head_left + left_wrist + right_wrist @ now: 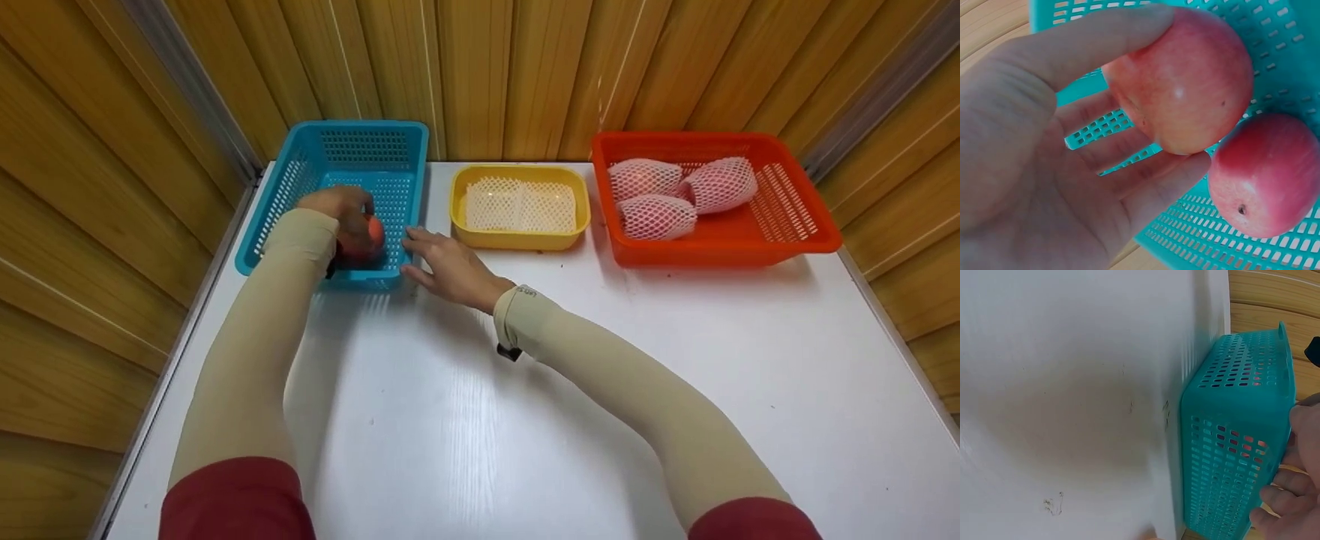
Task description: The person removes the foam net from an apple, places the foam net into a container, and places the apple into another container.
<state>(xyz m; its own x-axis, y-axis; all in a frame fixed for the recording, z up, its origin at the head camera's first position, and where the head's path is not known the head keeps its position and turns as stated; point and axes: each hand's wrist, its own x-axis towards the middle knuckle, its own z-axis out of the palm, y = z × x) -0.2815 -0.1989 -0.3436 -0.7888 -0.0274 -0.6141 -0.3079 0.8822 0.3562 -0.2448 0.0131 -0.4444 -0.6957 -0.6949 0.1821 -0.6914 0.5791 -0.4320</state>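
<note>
Held apple: the glossy, round, pink-red apple (1190,84) was inside the turquoise, perforated plastic basket (367,276), pinched between the left hand's (339,207) thumb and fingers.
Right hand (459,271): fingers spread a little, touching the basket's rim.
Slip risk: smooth skin could have rolled from the pinch if the pressure was uneven.
Bump risk: the second round, red apple (1266,180) lay just beside it; a sideways lift might have knocked it.
Slide risk: a light right-hand touch might have let the basket shift.
Apples in turquoise: two seen.
Netted fruits: three pinkish fruits in white foam mesh (658,217), in one red, perforated plastic basket (697,255).
Loose nets: two side-by-side piles of flat, white foam nets (491,206) in one yellow plastic tub (517,241); layers uncountable.
</note>
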